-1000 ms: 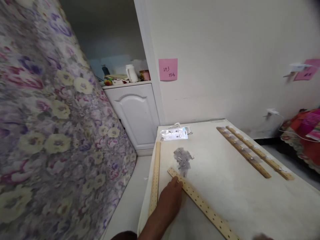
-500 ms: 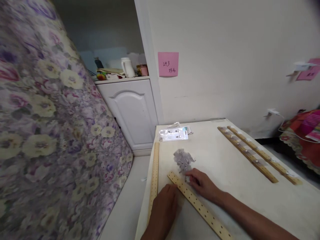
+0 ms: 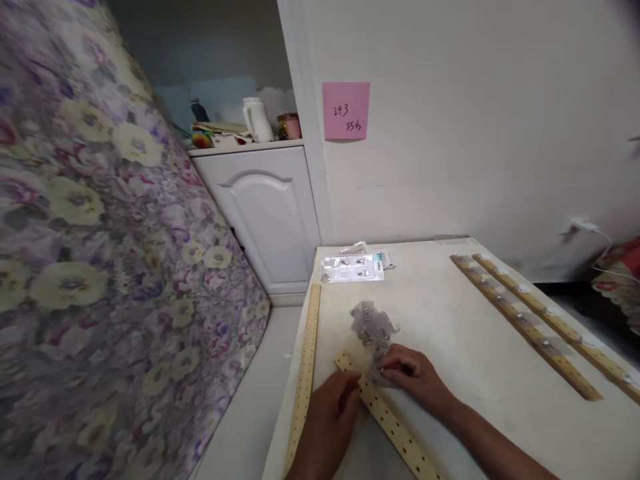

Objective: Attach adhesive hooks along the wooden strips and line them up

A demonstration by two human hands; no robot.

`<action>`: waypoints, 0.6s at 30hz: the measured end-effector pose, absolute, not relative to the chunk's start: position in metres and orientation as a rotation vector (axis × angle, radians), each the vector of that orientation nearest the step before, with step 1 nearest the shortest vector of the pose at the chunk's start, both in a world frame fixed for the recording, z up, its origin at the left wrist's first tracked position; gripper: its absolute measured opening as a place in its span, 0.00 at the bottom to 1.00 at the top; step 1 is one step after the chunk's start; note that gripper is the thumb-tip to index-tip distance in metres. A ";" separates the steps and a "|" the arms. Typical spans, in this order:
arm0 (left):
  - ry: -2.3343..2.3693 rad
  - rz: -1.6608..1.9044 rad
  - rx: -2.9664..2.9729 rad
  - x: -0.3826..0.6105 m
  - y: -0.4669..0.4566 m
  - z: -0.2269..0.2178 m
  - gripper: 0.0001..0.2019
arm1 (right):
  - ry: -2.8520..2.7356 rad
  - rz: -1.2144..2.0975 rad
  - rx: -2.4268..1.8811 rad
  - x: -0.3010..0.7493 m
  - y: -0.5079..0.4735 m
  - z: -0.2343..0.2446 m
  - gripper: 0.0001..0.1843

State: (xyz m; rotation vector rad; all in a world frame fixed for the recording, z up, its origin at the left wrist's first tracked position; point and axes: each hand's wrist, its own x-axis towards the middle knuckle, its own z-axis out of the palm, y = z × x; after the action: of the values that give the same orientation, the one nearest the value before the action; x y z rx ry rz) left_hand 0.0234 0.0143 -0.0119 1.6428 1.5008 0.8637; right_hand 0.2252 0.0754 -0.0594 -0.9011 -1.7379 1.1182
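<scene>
- The transparent blister pack point(image 3: 344, 273) lies at the table's point(image 3: 435, 293) far left corner, metal hooks showing inside it.
- The alcove shelf point(image 3: 235, 150) holds a white jug point(image 3: 259, 121) among smaller items.
- My left hand point(image 3: 330, 417) is curled closed on the edge of the perforated wooden strip point(image 3: 395, 430), near its far end; the strip slants across the table.
- My right hand point(image 3: 415, 377) has thumb and fingers drawn together at the near side of the heap of grey-backed hooks point(image 3: 367, 321); I cannot tell whether one is gripped.
- A second perforated strip point(image 3: 309, 347) runs along the left edge, beside my left wrist.
- Two hook-bearing strips point(image 3: 575, 380) lie well apart, rightward.
</scene>
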 end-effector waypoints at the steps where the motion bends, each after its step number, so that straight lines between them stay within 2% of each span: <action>1: 1.468 0.879 1.580 0.027 0.016 -0.011 0.11 | -1.730 1.102 -0.898 0.224 0.074 -0.060 0.09; 7: 1.215 0.890 1.330 0.044 0.021 -0.014 0.14 | -1.832 0.935 -0.745 0.213 0.061 -0.058 0.06; 12: 1.185 0.943 1.206 0.050 0.024 -0.023 0.08 | -1.919 0.939 -0.677 0.214 0.054 -0.049 0.10; 18: 1.239 1.018 1.083 0.046 0.024 -0.031 0.08 | -1.803 0.868 -0.868 0.223 0.063 -0.055 0.11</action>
State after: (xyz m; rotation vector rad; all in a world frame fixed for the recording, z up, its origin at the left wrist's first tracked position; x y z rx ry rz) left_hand 0.0460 0.0236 -0.0305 1.0827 1.2390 1.0177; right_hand 0.2235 0.0635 -0.0546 -0.8678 -1.8028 0.8676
